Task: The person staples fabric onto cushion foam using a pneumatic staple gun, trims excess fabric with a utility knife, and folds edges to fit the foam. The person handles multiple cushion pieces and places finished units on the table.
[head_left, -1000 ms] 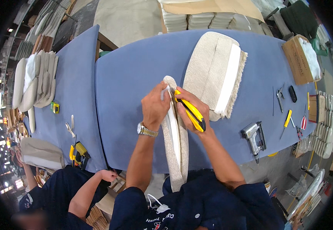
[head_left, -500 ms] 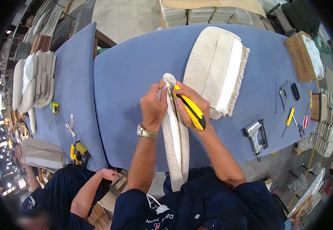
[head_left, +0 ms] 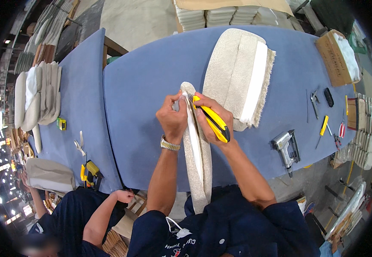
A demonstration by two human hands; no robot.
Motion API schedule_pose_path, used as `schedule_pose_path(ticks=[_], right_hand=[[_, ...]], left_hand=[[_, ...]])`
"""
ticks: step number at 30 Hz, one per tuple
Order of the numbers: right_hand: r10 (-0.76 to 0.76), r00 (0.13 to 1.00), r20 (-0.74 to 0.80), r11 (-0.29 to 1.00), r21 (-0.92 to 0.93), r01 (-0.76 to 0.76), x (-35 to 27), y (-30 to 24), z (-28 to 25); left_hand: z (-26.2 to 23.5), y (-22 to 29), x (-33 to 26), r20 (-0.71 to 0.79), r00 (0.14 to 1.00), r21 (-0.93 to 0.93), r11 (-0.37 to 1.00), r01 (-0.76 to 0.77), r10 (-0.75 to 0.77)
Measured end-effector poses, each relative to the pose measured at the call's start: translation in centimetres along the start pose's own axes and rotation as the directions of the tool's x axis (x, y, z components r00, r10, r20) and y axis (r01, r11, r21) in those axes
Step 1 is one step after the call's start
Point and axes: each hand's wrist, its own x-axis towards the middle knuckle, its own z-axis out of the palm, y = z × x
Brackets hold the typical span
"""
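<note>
A long beige upholstered pad (head_left: 207, 171) stands on edge, running from the table toward my body. Along its upward edge is a lengthwise gap with a white strip showing inside. My left hand (head_left: 171, 119) pinches the fabric near the pad's far end, fingertips closed at the gap. In my right hand (head_left: 213, 112) is a yellow-and-black utility knife (head_left: 215, 121), its front end at the gap close to the left fingertips. The blade itself is hard to make out. Beyond the right hand, a second beige upholstered pad (head_left: 226, 68) with a white strip lies flat.
The blue-covered table (head_left: 143, 77) carries a staple gun (head_left: 286, 147), a yellow-handled screwdriver (head_left: 323, 125) and pliers (head_left: 342, 129) on the right. A cardboard box (head_left: 333, 60) stands at the far right. At the lower left sits a co-worker (head_left: 94, 214), beside a second blue table (head_left: 81, 85).
The view has shifted slightly. Both hands keep nearly the same place on the pad, and the knife's front end stays at the gap.
</note>
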Motion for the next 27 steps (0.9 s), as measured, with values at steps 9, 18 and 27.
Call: schedule_pose_path(ticks=[9, 18, 27], right_hand=[[-0.114, 0.993, -0.033, 0.992, -0.06, 0.111, -0.5, 0.7, -0.1], [-0.068, 0.985, -0.16, 0.998, -0.013, 0.067, -1.0, 1.1, 0.9], [-0.108, 0.99, -0.091, 0.994, -0.012, 0.107, -0.2, 1.8, 0.6]], left_hand=[[-0.4, -0.5, 0.4, 0.085, 0.995, -0.175, 0.982, 0.068, -0.054], [-1.8, 0.2, 1.7, 0.199, 0.971, 0.063, 0.987, -0.151, 0.136], [-0.7, -0.3, 0.8, 0.068, 0.994, -0.005, 0.996, 0.091, -0.09]])
